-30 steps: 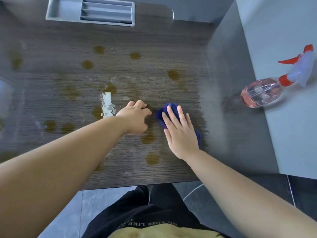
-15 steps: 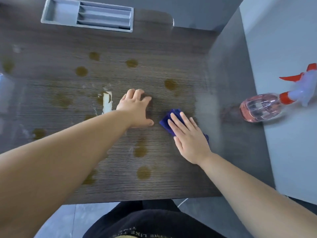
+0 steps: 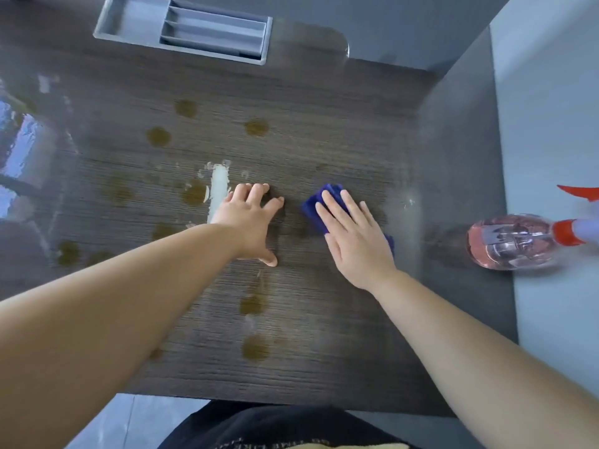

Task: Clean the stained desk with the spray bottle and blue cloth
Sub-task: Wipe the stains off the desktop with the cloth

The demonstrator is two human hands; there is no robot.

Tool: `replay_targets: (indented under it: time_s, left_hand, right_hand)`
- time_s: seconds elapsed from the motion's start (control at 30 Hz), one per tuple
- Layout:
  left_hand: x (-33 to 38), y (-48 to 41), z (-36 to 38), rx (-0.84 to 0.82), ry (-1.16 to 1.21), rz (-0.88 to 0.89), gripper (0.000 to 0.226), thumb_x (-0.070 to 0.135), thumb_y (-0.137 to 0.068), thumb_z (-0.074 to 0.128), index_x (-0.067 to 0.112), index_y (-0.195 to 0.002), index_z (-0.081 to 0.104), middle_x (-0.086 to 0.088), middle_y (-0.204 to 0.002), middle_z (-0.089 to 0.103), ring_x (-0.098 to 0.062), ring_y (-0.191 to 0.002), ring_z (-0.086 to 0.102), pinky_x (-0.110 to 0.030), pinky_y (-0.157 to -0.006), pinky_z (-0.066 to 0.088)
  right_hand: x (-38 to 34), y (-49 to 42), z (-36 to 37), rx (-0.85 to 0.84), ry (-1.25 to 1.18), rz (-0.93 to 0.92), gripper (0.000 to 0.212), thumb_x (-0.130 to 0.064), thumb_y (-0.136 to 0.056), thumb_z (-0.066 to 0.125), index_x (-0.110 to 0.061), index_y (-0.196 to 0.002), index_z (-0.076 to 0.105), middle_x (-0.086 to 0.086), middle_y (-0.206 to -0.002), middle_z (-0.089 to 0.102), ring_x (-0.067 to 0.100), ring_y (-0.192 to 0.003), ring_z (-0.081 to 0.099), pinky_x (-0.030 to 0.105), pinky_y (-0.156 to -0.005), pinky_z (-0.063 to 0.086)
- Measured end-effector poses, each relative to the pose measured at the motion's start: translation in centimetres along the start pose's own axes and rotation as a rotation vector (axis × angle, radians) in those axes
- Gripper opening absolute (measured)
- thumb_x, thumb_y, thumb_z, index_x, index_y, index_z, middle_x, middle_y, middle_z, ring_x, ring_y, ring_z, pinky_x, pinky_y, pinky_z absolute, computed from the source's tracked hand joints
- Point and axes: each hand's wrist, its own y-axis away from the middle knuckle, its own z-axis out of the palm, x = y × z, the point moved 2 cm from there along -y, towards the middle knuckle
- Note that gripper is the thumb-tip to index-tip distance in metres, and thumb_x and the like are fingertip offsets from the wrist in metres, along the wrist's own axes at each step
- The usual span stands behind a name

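Several brown stains (image 3: 256,347) dot the dark wood-grain desk (image 3: 327,322), and the folded blue cloth (image 3: 319,205) lies among them, right of the middle of the desktop. The right hand (image 3: 355,241) lies flat on the cloth with its fingers straight and close together, pressing it to the surface; only the cloth's far-left part and a small corner by the heel of the hand show. Just beside it, apart from the cloth, the left hand (image 3: 251,222) rests on the bare desk, fingers loosely spread, thumb out, holding nothing. A white smear (image 3: 218,186) runs along the wood just beyond the left hand. The spray bottle (image 3: 515,241), clear with pink liquid and a red collar and trigger, sits at the right edge of the desk, well apart from both hands; whether it stands upright or lies over is not clear. A grey compartmented tray (image 3: 133,21) is set into the far edge of the desk.
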Motion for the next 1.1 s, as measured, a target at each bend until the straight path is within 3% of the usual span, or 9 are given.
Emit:
replay_targets:
  time_s: [0.1,0.27,0.33,0.47,0.53,0.77,0.9,1.0,1.1]
  left_hand:
    - [0.0,0.0,0.0,-0.017,0.014,0.005,0.115,0.066,-0.062,0.072,0.031,-0.149,0.006,-0.003,-0.155,0.003,-0.029,-0.14,0.007,-0.04,-0.113,0.023]
    - [0.0,-0.2,-0.2,-0.041,0.026,-0.012,0.117,0.066,-0.062,0.072,0.031,-0.149,0.004,-0.001,-0.154,0.002,-0.029,-0.14,0.006,-0.04,-0.11,0.029]
    - [0.0,-0.2,-0.1,-0.039,0.03,-0.021,0.117,0.066,-0.061,0.072,0.032,-0.149,0.004,-0.001,-0.154,0.002,-0.028,-0.14,0.005,-0.039,-0.11,0.032]
    - [0.0,-0.2,0.0,-0.034,0.032,-0.01,0.116,0.066,-0.062,0.072,0.03,-0.15,0.004,-0.002,-0.155,0.001,-0.029,-0.141,0.003,-0.039,-0.111,0.03]
    - [0.0,-0.3,0.1,-0.039,0.039,-0.006,0.116,0.066,-0.062,0.071,0.03,-0.15,0.003,-0.002,-0.155,0.0,-0.029,-0.142,0.002,-0.04,-0.113,0.027]
    - [-0.1,-0.3,0.1,-0.031,0.031,-0.004,0.117,0.068,-0.062,0.07,0.031,-0.15,0.003,-0.001,-0.155,0.001,-0.028,-0.14,0.003,-0.037,-0.113,0.024]
    - [-0.3,-0.3,0.1,-0.03,0.058,-0.012,0.116,0.067,-0.062,0.071,0.032,-0.149,0.005,0.001,-0.155,0.0,-0.027,-0.141,0.001,-0.038,-0.111,0.028]
    - [-0.2,-0.2,0.1,-0.034,0.061,-0.011,0.115,0.066,-0.062,0.071,0.032,-0.149,0.005,0.001,-0.155,0.001,-0.027,-0.141,0.002,-0.038,-0.111,0.028]
    - [-0.2,-0.2,0.0,-0.038,0.068,-0.015,0.115,0.066,-0.062,0.072,0.032,-0.149,0.004,0.001,-0.154,0.001,-0.027,-0.141,0.003,-0.037,-0.111,0.029]
  right_hand:
    - [4.9,0.0,-0.7,0.022,0.002,0.126,0.052,-0.028,-0.095,0.026,-0.014,-0.144,0.037,0.005,-0.153,0.03,0.032,-0.14,0.027,0.054,-0.11,0.026]
    - [3.9,-6.7,-1.5,0.103,-0.07,0.621,0.053,-0.026,-0.101,0.029,-0.017,-0.151,0.013,0.002,-0.16,0.004,0.03,-0.146,0.001,0.047,-0.117,0.006]
    - [0.9,-7.4,-1.1,0.088,-0.05,0.482,0.054,-0.027,-0.101,0.029,-0.017,-0.151,0.012,0.003,-0.16,0.005,0.031,-0.146,0.001,0.047,-0.116,0.006]
    - [0.0,-2.8,-0.5,-0.027,0.008,-0.12,0.052,-0.03,-0.097,0.027,-0.018,-0.147,0.029,0.002,-0.156,0.022,0.029,-0.144,0.017,0.047,-0.114,0.016]
    - [3.4,-1.5,-0.7,-0.015,0.018,-0.14,0.051,-0.029,-0.095,0.027,-0.017,-0.144,0.036,0.002,-0.154,0.029,0.029,-0.142,0.024,0.05,-0.112,0.022]
    - [4.5,-8.8,-1.9,0.131,-0.109,0.647,0.054,-0.03,-0.1,0.029,-0.017,-0.151,0.016,0.002,-0.16,0.006,0.031,-0.145,0.004,0.05,-0.116,0.006]
    - [-0.4,-6.7,-0.7,0.065,-0.012,0.076,0.051,-0.031,-0.097,0.033,-0.015,-0.146,0.03,0.006,-0.156,0.023,0.034,-0.142,0.018,0.053,-0.113,0.02]
    - [3.2,-3.5,-1.0,-0.009,0.012,-0.37,0.047,-0.027,-0.093,0.035,-0.017,-0.138,0.046,0.005,-0.149,0.039,0.032,-0.136,0.034,0.052,-0.109,0.026]
    - [8.8,-4.6,-2.0,0.038,0.027,-0.203,0.048,-0.027,-0.094,0.031,-0.016,-0.139,0.044,0.008,-0.148,0.039,0.036,-0.135,0.035,0.058,-0.105,0.031]
